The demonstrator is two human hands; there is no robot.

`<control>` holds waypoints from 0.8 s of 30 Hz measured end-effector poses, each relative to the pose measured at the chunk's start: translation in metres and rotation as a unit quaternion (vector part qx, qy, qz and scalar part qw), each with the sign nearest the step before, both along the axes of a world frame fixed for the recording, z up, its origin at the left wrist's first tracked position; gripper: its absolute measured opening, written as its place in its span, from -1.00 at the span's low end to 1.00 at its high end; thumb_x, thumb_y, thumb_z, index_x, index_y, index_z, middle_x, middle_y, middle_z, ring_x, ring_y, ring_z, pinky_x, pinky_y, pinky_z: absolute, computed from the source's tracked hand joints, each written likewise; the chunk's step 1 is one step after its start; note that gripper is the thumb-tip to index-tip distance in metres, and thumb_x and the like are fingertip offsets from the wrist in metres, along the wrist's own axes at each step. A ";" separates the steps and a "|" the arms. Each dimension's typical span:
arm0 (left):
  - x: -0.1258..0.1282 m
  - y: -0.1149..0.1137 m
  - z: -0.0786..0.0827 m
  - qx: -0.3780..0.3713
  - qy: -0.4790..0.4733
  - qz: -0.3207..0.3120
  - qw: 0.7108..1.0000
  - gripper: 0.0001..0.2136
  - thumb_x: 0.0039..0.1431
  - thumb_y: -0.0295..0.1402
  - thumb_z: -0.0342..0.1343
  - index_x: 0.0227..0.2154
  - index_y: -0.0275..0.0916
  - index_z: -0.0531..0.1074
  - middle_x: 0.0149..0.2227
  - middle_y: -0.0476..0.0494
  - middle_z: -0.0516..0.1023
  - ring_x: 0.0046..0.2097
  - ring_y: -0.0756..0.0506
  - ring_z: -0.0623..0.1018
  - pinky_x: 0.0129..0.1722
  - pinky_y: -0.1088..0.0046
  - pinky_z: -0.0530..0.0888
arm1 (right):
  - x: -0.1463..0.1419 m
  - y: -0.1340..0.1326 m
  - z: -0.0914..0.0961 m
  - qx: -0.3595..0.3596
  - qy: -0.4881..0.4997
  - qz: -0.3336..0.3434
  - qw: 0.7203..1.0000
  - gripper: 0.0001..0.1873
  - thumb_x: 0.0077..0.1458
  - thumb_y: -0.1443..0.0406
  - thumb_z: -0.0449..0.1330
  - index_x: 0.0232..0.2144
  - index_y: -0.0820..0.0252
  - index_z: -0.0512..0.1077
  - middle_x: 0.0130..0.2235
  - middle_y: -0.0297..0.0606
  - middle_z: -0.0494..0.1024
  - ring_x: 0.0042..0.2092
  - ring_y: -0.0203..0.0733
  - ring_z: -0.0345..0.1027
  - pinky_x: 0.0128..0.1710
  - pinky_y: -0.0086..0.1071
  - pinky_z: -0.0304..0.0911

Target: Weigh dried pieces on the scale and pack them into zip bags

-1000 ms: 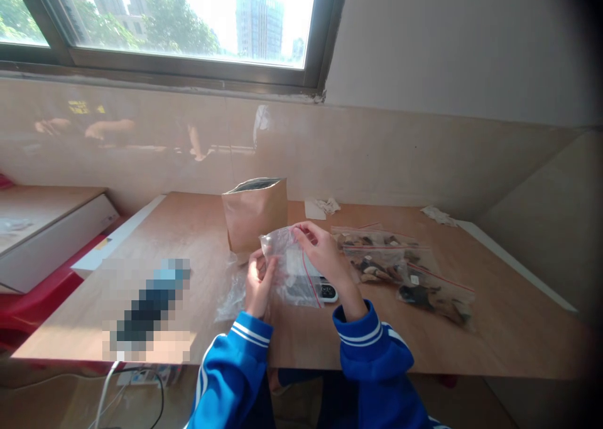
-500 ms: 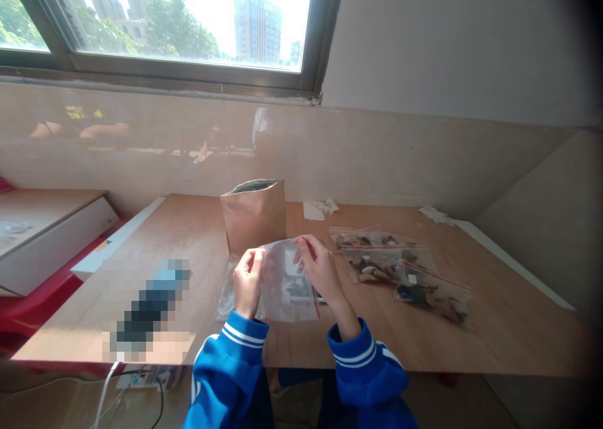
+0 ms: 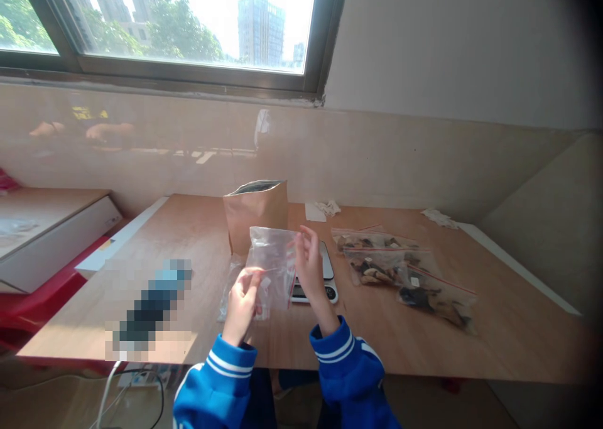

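A clear plastic zip bag (image 3: 274, 245) is held up over the table, looking flat and see-through. My left hand (image 3: 241, 303) pinches it low on its left side between thumb and fingers. At its upper right edge, my right hand (image 3: 311, 262) has thumb and fingertips closed on the plastic. Behind the right wrist lies a white digital scale (image 3: 327, 264), partly covered by the hand and bag. More clear plastic bags (image 3: 229, 291) rest on the table by the left hand. A brown paper pouch (image 3: 254, 212) stands behind, its top open.
Several zip bags of dried brown and dark pieces (image 3: 374, 271) lie to the right on the wooden table (image 3: 377, 341). Crumpled tissue (image 3: 332, 208) sits near the wall. On the left is a pixelated dark object (image 3: 151, 309) with a white cable (image 3: 104, 385).
The zip bag has turned and risen slightly. My left hand has moved down its side, the right hand a little left, and more of the scale now shows.
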State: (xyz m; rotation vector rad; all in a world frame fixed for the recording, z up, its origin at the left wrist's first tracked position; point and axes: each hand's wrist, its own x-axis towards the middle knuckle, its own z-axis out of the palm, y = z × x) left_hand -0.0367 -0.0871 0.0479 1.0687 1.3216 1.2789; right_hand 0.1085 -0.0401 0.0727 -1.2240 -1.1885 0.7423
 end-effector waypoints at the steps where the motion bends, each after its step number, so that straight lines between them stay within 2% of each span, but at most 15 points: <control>1: 0.000 0.000 -0.002 0.007 -0.005 0.018 1.000 -0.57 0.02 0.04 0.15 -0.24 -0.24 0.43 -0.54 0.05 0.43 -0.72 0.13 0.20 -0.76 0.60 0.15 | -0.001 -0.005 -0.006 -0.022 0.018 0.009 1.000 -0.45 0.18 -0.14 -0.06 0.00 0.09 0.23 -0.32 -0.25 0.51 -0.41 -0.18 0.40 -0.48 -0.37 0.27; 5: -0.003 0.002 -0.007 0.013 0.000 0.044 0.999 -0.53 0.01 0.07 0.14 -0.24 -0.27 0.41 -0.57 0.06 0.41 -0.72 0.15 0.17 -0.75 0.63 0.12 | -0.006 -0.028 -0.028 -0.122 0.068 0.125 0.982 -0.47 0.16 -0.15 -0.05 -0.03 0.07 0.22 -0.33 -0.28 0.51 -0.45 -0.19 0.38 -0.52 -0.36 0.25; 8: -0.007 0.002 -0.009 0.006 0.011 0.044 0.999 -0.49 0.04 0.12 0.09 -0.26 -0.29 0.41 -0.61 0.08 0.37 -0.72 0.14 0.18 -0.75 0.63 0.13 | -0.011 -0.038 -0.039 -0.136 0.087 0.189 0.969 -0.51 0.09 -0.09 0.13 -0.08 0.07 0.21 -0.34 -0.32 0.51 -0.46 -0.22 0.38 -0.51 -0.37 0.29; 10: -0.011 0.001 -0.010 0.001 0.016 0.051 0.999 -0.47 0.03 0.16 0.06 -0.29 -0.30 0.41 -0.65 0.09 0.33 -0.73 0.13 0.19 -0.75 0.62 0.13 | -0.015 -0.040 -0.043 -0.143 0.121 0.199 0.962 -0.46 -0.01 -0.03 0.26 -0.11 0.06 0.16 -0.38 -0.37 0.50 -0.46 -0.22 0.40 -0.53 -0.38 0.33; 13: -0.018 -0.001 -0.011 -0.009 0.042 0.073 0.996 -0.44 -0.03 0.20 0.07 -0.34 -0.29 0.40 -0.71 0.11 0.29 -0.74 0.09 0.20 -0.76 0.60 0.14 | -0.017 -0.040 -0.046 -0.171 0.174 0.202 0.948 -0.36 -0.13 0.00 0.35 -0.14 0.03 0.09 -0.42 -0.44 0.48 -0.57 -0.24 0.37 -0.70 -0.41 0.28; 15: -0.024 -0.001 -0.011 -0.014 0.061 0.087 0.994 -0.45 -0.07 0.21 0.09 -0.38 -0.28 0.39 -0.75 0.11 0.26 -0.75 0.08 0.20 -0.77 0.59 0.14 | -0.017 -0.041 -0.045 -0.186 0.191 0.218 0.939 -0.35 -0.13 -0.01 0.34 -0.14 0.03 0.07 -0.42 -0.45 0.49 -0.69 -0.31 0.28 -0.81 -0.46 0.15; 18: -0.032 -0.001 -0.012 -0.012 0.080 0.098 0.992 -0.48 -0.06 0.19 0.10 -0.41 -0.25 0.37 -0.75 0.11 0.26 -0.75 0.07 0.20 -0.78 0.58 0.13 | -0.019 -0.043 -0.042 -0.179 0.199 0.242 0.933 -0.37 -0.07 -0.01 0.31 -0.11 0.05 0.07 -0.43 -0.44 0.51 -0.76 -0.40 0.17 -0.86 -0.54 0.02; 21: -0.041 0.000 -0.012 -0.019 0.119 0.093 0.988 -0.50 0.01 0.15 0.04 -0.31 -0.26 0.41 -0.73 0.09 0.28 -0.75 0.03 0.22 -0.76 0.54 0.16 | -0.021 -0.044 -0.043 -0.176 0.185 0.247 0.935 -0.38 -0.07 0.00 0.30 -0.09 0.07 0.09 -0.42 -0.44 0.51 -0.77 -0.41 0.17 -0.86 -0.56 0.00; 24: -0.050 0.001 -0.011 -0.061 0.228 0.094 0.967 -0.55 0.15 0.05 -0.06 -0.20 -0.24 0.44 -0.64 -0.03 0.40 -0.62 -0.08 0.41 -0.63 0.46 0.32 | -0.015 -0.042 -0.050 -0.163 0.136 0.203 0.956 -0.44 -0.02 -0.01 0.24 -0.07 0.07 0.14 -0.33 -0.39 0.51 -0.75 -0.41 0.20 -0.86 -0.55 -0.03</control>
